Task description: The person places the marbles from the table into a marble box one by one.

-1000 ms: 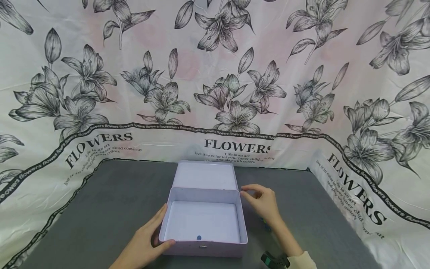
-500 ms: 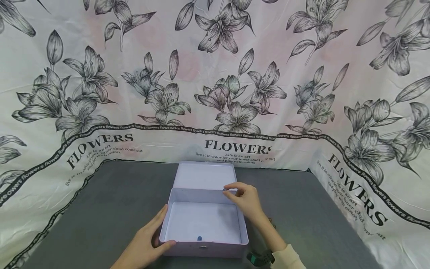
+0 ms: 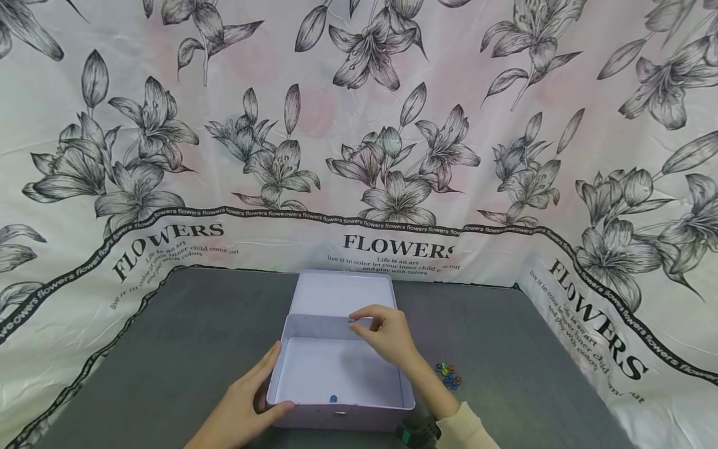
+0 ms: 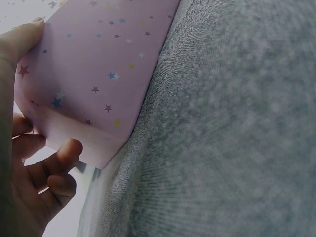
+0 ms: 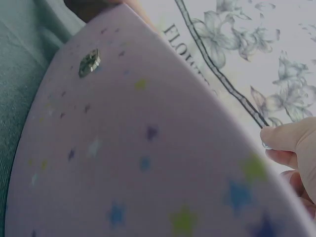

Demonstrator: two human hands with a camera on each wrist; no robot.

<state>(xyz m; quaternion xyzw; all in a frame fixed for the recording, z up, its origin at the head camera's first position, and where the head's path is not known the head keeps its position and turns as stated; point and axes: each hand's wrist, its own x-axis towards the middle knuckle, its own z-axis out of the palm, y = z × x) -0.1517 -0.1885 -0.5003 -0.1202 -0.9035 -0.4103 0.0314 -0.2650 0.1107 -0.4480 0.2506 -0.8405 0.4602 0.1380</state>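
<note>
A lilac tin box patterned with stars stands with its lid laid back. My left hand holds the box's front left corner, thumb at the front rim and fingers along the side. Over the box's inside, towards the back wall, my right hand pinches a small bluish glass marble between thumb and finger; the fingertips mostly cover it. One blue marble lies on the box floor by the front wall.
A small cluster of coloured marbles lies on the grey cloth right of the box, beside my right forearm. A metal clasp sits on the box's front. Flower-printed fabric hangs behind and at both sides.
My right hand has moved left from beyond the box's right edge to over its inside, carrying the pinched marble. The marble cluster has come into view. My left hand stays on the box.
</note>
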